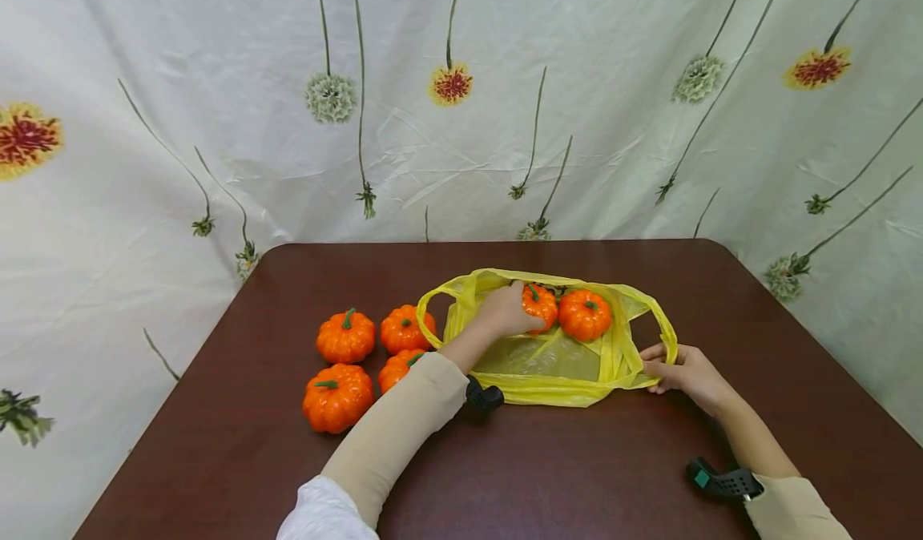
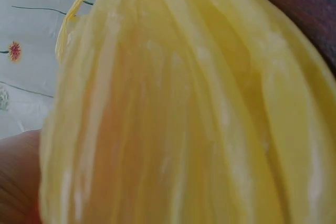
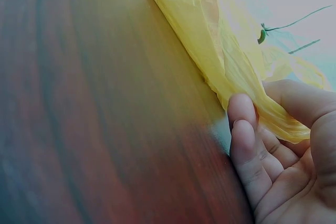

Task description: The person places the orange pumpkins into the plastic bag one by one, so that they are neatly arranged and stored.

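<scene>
Pumpkin inside a yellow bag, toward the far side of its mouth: gripping it there with the left hand, curling thumb and fingers round its left flank. Sitting just beside a second pumpkin within the same bag. Pinching the bag's right corner with the right hand, closing fingers and thumb on the plastic by the right handle loop, apparently holding the mouth spread. Probably placing the pumpkin into the bag, though possibly lifting it out instead. If packing, calling next for easing the left fingers off, drawing clear without dragging the left handle loop along, and holding the right corner steady. Leaving four more pumpkins outside, clustering left of the bag on the dark surface, the nearest to the left sleeve being partly hidden. Working before a hanging flowered cloth.
</scene>
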Tool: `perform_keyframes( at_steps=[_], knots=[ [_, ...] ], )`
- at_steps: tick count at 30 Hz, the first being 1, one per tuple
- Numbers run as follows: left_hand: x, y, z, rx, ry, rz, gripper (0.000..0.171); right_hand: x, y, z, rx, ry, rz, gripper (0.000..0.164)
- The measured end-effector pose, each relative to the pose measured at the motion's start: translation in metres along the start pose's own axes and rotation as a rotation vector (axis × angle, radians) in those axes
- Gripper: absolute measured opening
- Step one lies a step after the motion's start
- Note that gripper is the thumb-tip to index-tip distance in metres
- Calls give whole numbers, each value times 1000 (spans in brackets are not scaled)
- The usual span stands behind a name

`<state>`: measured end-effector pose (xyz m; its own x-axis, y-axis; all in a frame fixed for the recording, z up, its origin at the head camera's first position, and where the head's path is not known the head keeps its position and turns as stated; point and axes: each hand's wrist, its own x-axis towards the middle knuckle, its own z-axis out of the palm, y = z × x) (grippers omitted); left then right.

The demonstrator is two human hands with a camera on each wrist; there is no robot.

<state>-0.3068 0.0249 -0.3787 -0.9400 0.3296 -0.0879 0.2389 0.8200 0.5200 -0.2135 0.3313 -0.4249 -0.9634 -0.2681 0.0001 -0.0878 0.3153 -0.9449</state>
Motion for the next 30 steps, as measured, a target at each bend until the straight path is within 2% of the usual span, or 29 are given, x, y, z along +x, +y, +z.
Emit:
perform_keyframes(
  at_steps=[11,20,30],
  knots=[
    [0,0,5,-86,36,-33,83,2,2,1,6,-9,-6,33],
    [2,0,8,-64,39,-24,80,2,2,0,-3,-4,16,34],
    [-11,1,3,-26,60,4,80,1,2,-1,-2,2,20,34]
  ],
)
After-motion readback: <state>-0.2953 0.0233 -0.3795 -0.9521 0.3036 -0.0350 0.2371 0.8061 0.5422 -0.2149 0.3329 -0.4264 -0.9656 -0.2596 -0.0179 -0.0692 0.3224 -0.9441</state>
